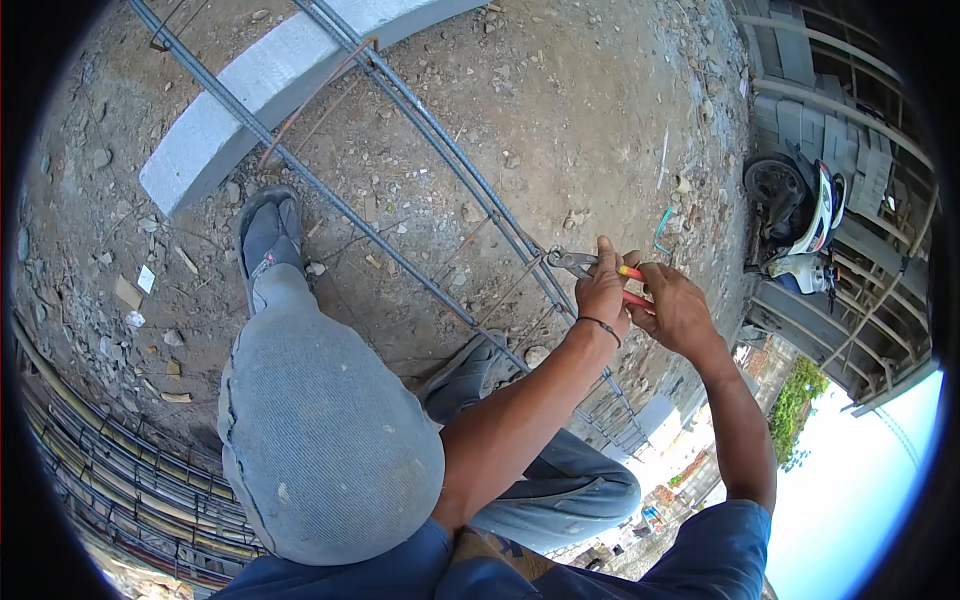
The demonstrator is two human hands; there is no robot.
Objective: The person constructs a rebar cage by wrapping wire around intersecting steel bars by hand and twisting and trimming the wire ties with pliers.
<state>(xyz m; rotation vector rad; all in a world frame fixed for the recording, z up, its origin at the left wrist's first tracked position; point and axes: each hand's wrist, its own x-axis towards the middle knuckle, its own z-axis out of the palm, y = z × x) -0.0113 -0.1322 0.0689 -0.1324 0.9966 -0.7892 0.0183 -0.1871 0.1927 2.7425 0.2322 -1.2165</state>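
Observation:
Pincers (569, 259) with red and yellow handles have their metal jaws at a crossing of the rebar frame (432, 128), beside a thin rusty stirrup (512, 285). My left hand (600, 292), with a dark band at its wrist, is closed around the pincers near the jaws, thumb raised. Closed on the handle ends is my right hand (677, 308), just to the right. The fingers partly hide the handles. Whether the jaws grip a wire is too small to tell.
A pale concrete beam (268, 80) lies under the bars at upper left. My shoes stand on stony ground beside and beneath the frame. More long bars (130, 475) lie at lower left. A motorcycle (805, 215) stands at right by stacked blocks (835, 145).

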